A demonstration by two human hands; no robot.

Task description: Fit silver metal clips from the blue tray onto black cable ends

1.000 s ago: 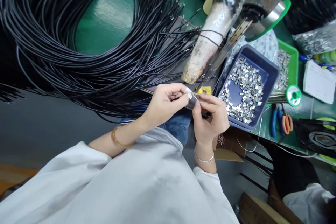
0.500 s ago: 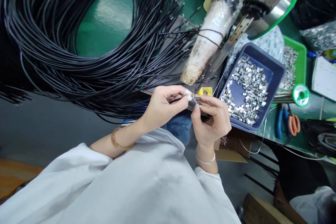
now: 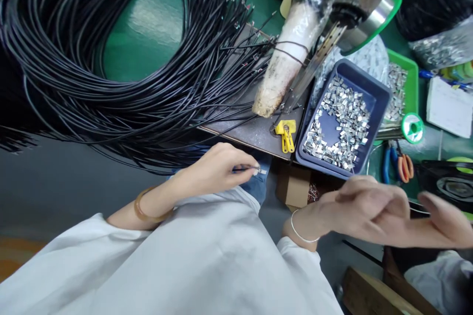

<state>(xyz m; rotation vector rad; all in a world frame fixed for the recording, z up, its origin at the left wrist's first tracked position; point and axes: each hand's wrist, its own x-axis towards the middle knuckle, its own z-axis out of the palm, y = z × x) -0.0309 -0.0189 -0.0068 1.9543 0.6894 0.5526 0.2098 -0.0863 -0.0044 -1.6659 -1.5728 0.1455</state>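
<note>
My left hand (image 3: pixel 218 167) is closed in a pinch over my lap. Between its thumb and fingertips is the end of a thin black cable, with a small silvery metal connector (image 3: pixel 262 171) sticking out past the fingertips. My right hand (image 3: pixel 369 206) is stretched to the right, off the table's front edge near the pliers. Motion smears its fingers, so whether they hold anything is hidden. A blurred hand-like shape (image 3: pixel 443 226) extends from it to the right edge; I cannot tell whether it is my fingers or another person's hand.
Many black cables (image 3: pixel 121 91) cover the left side. A blue tray (image 3: pixel 384 88) holds small metal shells, with a green tray (image 3: pixel 413 78) behind it. A yellow clip (image 3: pixel 286 135), a white-wrapped tube (image 3: pixel 283 69), pliers (image 3: pixel 404 167) and a solder spool (image 3: pixel 412 128) lie nearby.
My hands have parted. The left has drawn back slightly toward my body, still pinching the cable end. The right has let go of it and swung far right, uncovering the yellow clip.
</note>
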